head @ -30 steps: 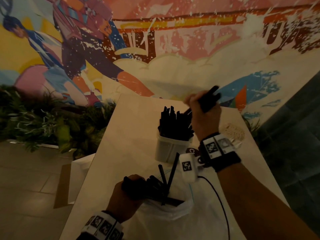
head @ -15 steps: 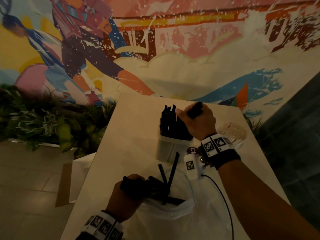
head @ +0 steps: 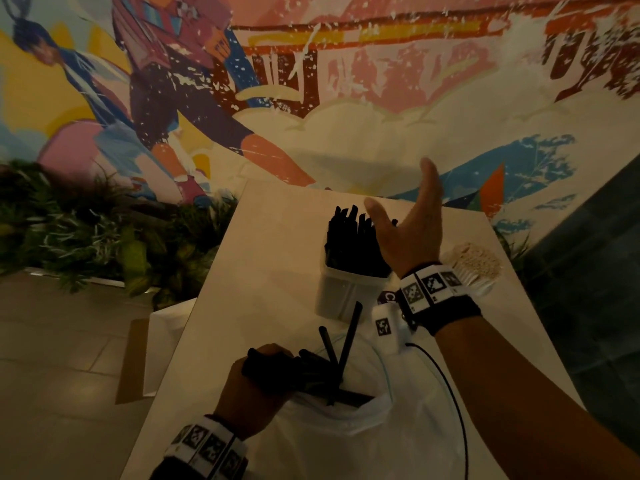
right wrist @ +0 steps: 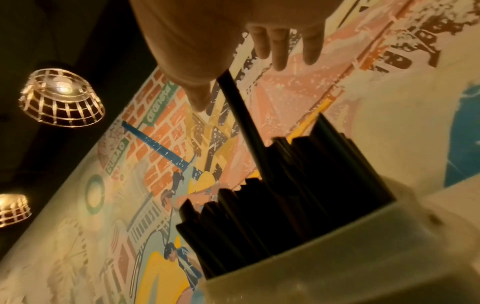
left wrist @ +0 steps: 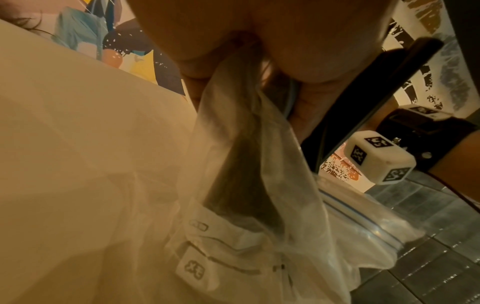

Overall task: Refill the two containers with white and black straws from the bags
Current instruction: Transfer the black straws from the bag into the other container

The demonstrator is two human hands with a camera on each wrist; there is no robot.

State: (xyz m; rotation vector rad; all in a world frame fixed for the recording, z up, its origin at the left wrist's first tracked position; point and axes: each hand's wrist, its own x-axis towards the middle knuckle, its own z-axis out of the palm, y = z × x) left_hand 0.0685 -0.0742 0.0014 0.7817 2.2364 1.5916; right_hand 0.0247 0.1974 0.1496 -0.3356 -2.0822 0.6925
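Right hand (head: 410,226) lifted with fingers spread and straight, holding nothing, just above and beside the tub (head: 346,294) packed with upright black straws (head: 349,237); one straw (right wrist: 240,115) leans out of the pack toward the palm, and whether it touches the hand cannot be told. Left hand (head: 256,382), low at the near edge of the table (head: 263,271), is closed around the mouth of a clear zip bag (head: 363,441), bunching the plastic together with a dark clump of straws; the wrist view shows the film pinched between its fingers (left wrist: 197,67). Two loose black straws (head: 341,344) stick up out of the bag's opening, crossing each other, between the left hand and the tub. Farther right on the table, behind the right wrist, lies a bundle of white straws (head: 476,261), well apart from the bag. A painted mural (head: 346,81) fills the wall beyond, with plants (head: 86,230) along its foot at left. Wire-cage lamps (right wrist: 61,98) glow overhead.
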